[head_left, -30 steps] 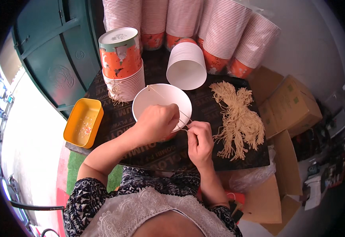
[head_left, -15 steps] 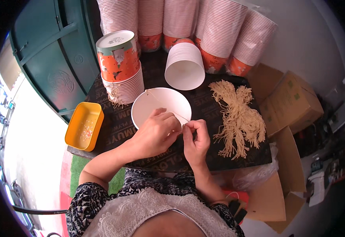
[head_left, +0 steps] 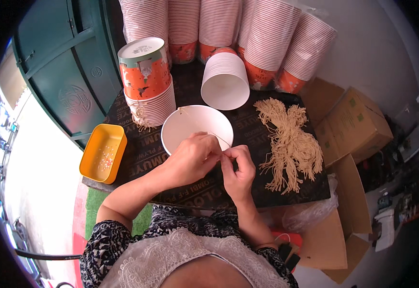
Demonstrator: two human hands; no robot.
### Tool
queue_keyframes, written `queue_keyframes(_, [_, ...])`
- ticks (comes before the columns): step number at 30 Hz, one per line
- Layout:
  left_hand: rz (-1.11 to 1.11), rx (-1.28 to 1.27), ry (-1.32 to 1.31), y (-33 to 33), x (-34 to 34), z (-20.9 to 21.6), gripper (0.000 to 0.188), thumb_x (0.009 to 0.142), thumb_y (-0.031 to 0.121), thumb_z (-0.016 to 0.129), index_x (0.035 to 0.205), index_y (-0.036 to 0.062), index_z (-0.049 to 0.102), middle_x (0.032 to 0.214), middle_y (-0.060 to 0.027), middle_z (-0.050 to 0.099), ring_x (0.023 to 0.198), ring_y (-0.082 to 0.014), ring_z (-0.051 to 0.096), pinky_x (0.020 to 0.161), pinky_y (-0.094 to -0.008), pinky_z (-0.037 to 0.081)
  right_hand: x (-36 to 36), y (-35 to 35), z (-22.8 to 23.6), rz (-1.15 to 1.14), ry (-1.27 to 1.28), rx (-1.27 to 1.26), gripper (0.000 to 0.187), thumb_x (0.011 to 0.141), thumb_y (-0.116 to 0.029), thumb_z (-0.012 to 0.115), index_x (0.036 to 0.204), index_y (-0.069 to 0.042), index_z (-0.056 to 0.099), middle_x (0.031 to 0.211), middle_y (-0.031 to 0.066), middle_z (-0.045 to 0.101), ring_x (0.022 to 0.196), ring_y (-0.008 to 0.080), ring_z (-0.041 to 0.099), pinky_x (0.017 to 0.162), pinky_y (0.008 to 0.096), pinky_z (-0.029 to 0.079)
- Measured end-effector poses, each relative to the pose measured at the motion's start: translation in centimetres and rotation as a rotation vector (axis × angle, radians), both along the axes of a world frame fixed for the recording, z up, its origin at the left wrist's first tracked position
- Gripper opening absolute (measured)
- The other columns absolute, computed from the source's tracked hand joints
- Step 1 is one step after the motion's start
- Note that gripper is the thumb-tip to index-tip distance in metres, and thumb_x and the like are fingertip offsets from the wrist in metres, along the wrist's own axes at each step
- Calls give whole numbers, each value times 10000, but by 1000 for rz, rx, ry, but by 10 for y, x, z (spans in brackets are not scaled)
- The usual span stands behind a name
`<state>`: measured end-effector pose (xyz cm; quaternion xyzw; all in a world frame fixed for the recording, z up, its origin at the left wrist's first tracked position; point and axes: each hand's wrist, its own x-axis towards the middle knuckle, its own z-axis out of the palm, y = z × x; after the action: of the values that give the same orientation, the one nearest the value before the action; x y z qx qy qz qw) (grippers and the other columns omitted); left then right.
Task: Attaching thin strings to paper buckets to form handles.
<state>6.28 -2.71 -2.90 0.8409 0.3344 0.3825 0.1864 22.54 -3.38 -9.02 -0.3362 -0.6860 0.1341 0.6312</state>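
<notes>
A white-lined paper bucket (head_left: pixel 185 126) lies in front of me with its mouth toward me. A thin beige string (head_left: pixel 219 138) crosses its mouth from the far rim to the near right rim. At that near rim my left hand (head_left: pixel 193 157) is closed, its fingers pinching the string. My right hand (head_left: pixel 238 172) meets it there, thumb and forefinger pressed together on the string by the rim. The string's end is hidden between the fingertips. To the right lies a bundle of beige strings (head_left: pixel 291 141).
An upside-down stack of orange paper buckets (head_left: pixel 145 79) stands behind left, strings hanging from it. A yellow tray (head_left: pixel 119 156) with small beads sits at the left edge of the black table (head_left: pixel 137 165). Another bucket stack (head_left: pixel 225 89) lies behind; wrapped stacks (head_left: pixel 272 43) line the back. Cardboard boxes (head_left: pixel 358 125) stand right.
The fingers of my left hand have curled in further, and the hand has shifted slightly to the right. My right hand stays at the rim, and the bucket has moved very little.
</notes>
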Motion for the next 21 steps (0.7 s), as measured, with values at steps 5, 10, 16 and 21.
queue_keyframes(5, [37,-118,-70,1,2,-1,115,780,-1,694,811,-5,583,762,-112,637,728,-218,655,650,-332,509,4,0,2,-14,-48,21,137,796,70,665,876,-12,590,820,100,580,760,275,561,673,362,452])
queue_keyframes(10, [35,-137,-90,3,2,-2,81,795,-10,674,837,-21,605,769,-111,646,722,-191,654,636,-315,511,4,-4,9,-5,-88,29,130,786,61,670,864,-14,598,823,101,582,775,292,562,694,382,448])
queue_keyframes(16, [39,-180,-78,-1,1,5,56,815,-31,648,867,-31,626,818,-118,667,783,-205,665,693,-320,519,5,-3,2,11,-58,-4,143,789,102,661,886,15,601,789,84,556,706,195,535,657,280,447])
queue_keyframes(21, [57,-166,-97,0,1,2,72,822,-42,638,890,-29,618,824,-116,667,799,-208,665,711,-323,518,8,-6,-1,142,38,-122,60,857,49,629,902,19,602,872,54,546,741,143,520,666,247,421])
